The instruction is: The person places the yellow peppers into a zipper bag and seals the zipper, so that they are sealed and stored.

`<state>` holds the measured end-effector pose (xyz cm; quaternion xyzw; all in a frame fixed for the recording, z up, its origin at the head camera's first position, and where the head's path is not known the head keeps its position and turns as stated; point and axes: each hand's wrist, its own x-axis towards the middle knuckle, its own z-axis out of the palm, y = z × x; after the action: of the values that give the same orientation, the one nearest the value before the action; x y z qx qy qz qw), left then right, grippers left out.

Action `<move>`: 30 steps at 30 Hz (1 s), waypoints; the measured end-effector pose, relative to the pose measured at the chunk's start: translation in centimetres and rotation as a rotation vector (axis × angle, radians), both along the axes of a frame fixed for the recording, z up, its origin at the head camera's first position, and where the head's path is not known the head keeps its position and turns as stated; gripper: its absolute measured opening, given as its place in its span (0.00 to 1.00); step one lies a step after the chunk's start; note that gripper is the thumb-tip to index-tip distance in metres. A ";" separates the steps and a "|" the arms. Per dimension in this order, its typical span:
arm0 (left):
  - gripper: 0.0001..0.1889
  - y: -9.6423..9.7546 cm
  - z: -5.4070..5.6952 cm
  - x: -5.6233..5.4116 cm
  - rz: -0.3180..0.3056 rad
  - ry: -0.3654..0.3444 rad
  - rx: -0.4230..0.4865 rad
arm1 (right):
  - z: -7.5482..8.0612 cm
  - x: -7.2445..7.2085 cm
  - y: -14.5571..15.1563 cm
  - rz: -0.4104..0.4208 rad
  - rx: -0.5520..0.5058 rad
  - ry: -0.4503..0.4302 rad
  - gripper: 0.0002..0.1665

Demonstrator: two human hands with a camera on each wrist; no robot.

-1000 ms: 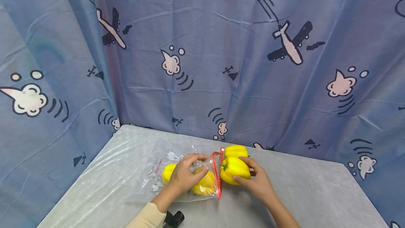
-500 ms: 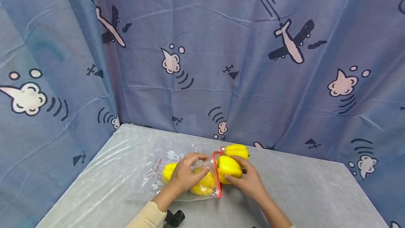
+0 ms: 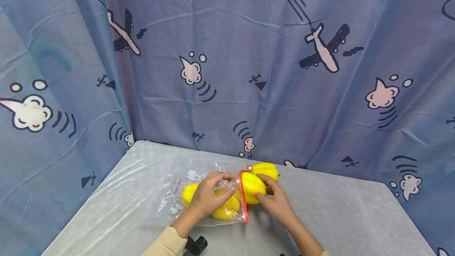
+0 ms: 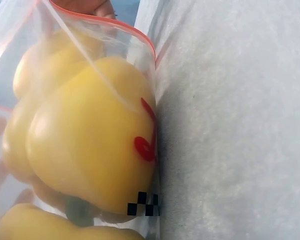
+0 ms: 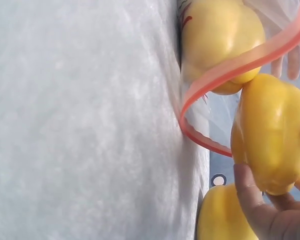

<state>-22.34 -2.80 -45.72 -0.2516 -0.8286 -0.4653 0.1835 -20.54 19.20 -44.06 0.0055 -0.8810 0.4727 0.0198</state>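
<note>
My left hand (image 3: 209, 194) holds the clear zip bag (image 3: 245, 211) near its red-edged mouth, thumb and fingers spread over the film. Inside lie two yellow bell peppers, one (image 3: 227, 208) near the mouth and another (image 3: 189, 193) deeper, partly behind the hand. With thumb and fingers, my right hand (image 3: 279, 205) grips a third yellow bell pepper (image 3: 253, 188) at the mouth, its left part behind the red rim. In the right wrist view this pepper (image 5: 275, 132) touches or nearly touches the bagged one (image 5: 220, 40).
Another yellow bell pepper (image 3: 266, 170) lies on the table just behind the right hand. A grey-white cover lies over the table (image 3: 341, 212). Patterned blue curtain (image 3: 220, 70) hangs along the back and sides. A black device (image 3: 196, 245) sits under the left wrist.
My right hand has carried its bell pepper leftward, from beside the bag's red rim to its mouth, partly behind the rim. The left hand has stayed in place.
</note>
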 end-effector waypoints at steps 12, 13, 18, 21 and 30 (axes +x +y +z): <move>0.14 0.0 0.1 -0.3 -0.021 0.020 -0.013 | -0.3 -0.9 -0.2 -0.042 -0.059 0.015 0.32; 0.15 0.0 0.2 -0.3 -0.021 0.028 -0.015 | -0.3 -0.9 -0.2 -0.041 -0.062 0.020 0.32; 0.15 0.1 0.3 -0.4 -0.019 0.053 -0.010 | -0.4 -1.1 -0.3 -0.029 -0.086 0.049 0.31; 0.15 0.1 0.4 -0.5 -0.024 0.057 0.000 | -0.5 -1.2 -0.4 -0.033 -0.092 0.056 0.31; 0.15 0.2 0.6 -0.7 -0.039 0.085 0.025 | -0.7 -1.4 -0.8 -0.032 -0.106 0.063 0.30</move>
<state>-22.99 -2.58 -45.14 -0.2848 -0.8090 -0.4682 0.2125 -21.94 18.38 -44.75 0.0051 -0.8537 0.5178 0.0554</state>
